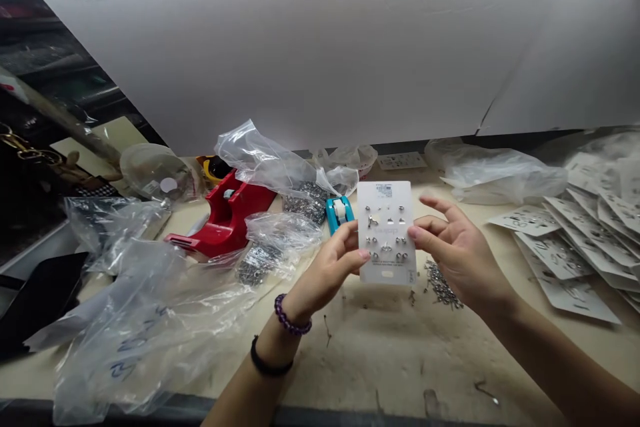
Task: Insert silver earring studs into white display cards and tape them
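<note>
A white earring card (386,230) is held up over the table, one face toward me, with several small metal studs or earring backs in rows and print that looks upside down. My left hand (333,263) pinches its left edge, thumb in front. At the right edge, my right hand (457,250) grips it between thumb and fingers, the upper finger stretched away. The card's far face is hidden. Below my right hand lies a small heap of tiny metal pieces (443,285), perhaps earring backs. A small teal tape dispenser (339,212) stands just behind my left hand.
Stacked earring cards (560,253) spread over the right side. A red tape dispenser (225,220) stands left of centre, among clear plastic bags (145,320) and a bag of small metal parts (255,263). A large white panel (320,47) closes off the back.
</note>
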`<action>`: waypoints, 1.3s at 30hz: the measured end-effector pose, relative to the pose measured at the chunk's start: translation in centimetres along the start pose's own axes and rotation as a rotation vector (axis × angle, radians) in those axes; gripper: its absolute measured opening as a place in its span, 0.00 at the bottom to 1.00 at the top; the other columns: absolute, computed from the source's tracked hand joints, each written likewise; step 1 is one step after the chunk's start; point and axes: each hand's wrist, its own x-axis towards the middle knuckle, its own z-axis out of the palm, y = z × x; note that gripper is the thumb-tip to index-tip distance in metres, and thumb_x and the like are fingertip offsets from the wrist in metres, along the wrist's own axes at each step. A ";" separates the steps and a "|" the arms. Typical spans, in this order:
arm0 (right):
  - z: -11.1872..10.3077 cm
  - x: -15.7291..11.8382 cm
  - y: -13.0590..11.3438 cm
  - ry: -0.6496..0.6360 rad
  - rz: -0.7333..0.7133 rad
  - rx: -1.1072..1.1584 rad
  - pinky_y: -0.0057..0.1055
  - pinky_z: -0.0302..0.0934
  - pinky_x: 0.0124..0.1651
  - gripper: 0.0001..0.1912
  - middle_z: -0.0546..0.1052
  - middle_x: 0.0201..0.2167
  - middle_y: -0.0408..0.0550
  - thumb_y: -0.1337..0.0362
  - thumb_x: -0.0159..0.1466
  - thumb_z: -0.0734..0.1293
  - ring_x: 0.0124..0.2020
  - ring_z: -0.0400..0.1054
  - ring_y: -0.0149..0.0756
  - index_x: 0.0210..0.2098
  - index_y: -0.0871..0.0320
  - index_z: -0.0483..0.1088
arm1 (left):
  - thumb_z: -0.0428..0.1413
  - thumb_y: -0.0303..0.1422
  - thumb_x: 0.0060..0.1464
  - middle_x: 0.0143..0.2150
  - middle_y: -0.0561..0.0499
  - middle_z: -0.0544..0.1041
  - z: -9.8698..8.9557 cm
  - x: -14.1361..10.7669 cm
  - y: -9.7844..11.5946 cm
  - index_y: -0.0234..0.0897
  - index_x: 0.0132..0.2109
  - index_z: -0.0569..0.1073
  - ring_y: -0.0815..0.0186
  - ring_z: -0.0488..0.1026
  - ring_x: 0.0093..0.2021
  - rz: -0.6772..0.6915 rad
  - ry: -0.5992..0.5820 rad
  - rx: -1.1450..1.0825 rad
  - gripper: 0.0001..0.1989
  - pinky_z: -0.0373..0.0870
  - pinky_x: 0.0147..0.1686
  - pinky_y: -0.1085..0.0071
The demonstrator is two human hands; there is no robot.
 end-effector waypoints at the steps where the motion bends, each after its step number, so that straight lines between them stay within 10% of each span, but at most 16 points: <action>1: 0.1 -0.1 0.2 -0.004 0.014 -0.003 0.33 0.65 0.38 0.33 0.73 0.29 0.44 0.59 0.52 0.69 0.33 0.69 0.35 0.53 0.56 0.52 | 0.52 0.38 0.52 0.53 0.41 0.67 0.1 0.1 -0.2 0.37 0.54 0.61 0.58 0.68 0.47 -0.024 -0.001 -0.037 0.23 0.68 0.36 0.68; 15: -0.7 -0.3 0.0 -0.322 0.143 -0.167 0.30 0.64 0.31 0.29 0.69 0.26 0.42 0.60 0.54 0.67 0.29 0.66 0.32 0.52 0.56 0.53 | 0.54 0.38 0.48 0.31 0.51 0.72 0.3 0.5 -0.5 0.35 0.43 0.67 0.69 0.67 0.30 -0.070 0.256 -0.107 0.16 0.64 0.28 0.75; 23: -1.5 0.0 -0.2 -0.118 -0.189 -0.442 0.36 0.62 0.45 0.09 0.72 0.39 0.50 0.59 0.56 0.65 0.43 0.66 0.38 0.34 0.57 0.70 | 0.53 0.36 0.49 0.27 0.53 0.69 0.7 0.6 -0.8 0.34 0.40 0.67 0.72 0.66 0.25 -0.216 0.174 0.022 0.12 0.61 0.24 0.76; 29: -1.3 0.8 -1.5 -0.449 0.168 -0.285 0.31 0.64 0.36 0.11 0.74 0.33 0.47 0.61 0.53 0.67 0.34 0.67 0.33 0.35 0.56 0.73 | 0.52 0.36 0.50 0.30 0.51 0.70 0.9 0.8 -1.3 0.37 0.45 0.65 0.69 0.67 0.27 -0.260 0.165 0.134 0.15 0.63 0.26 0.74; 39: -1.2 1.0 -0.1 -0.215 0.309 0.098 0.25 0.60 0.29 0.07 0.71 0.25 0.44 0.63 0.49 0.70 0.24 0.63 0.24 0.26 0.60 0.73 | 0.49 0.35 0.52 0.31 0.51 0.70 0.9 1.0 -1.1 0.35 0.41 0.67 0.70 0.66 0.26 -0.232 0.168 0.200 0.11 0.62 0.24 0.76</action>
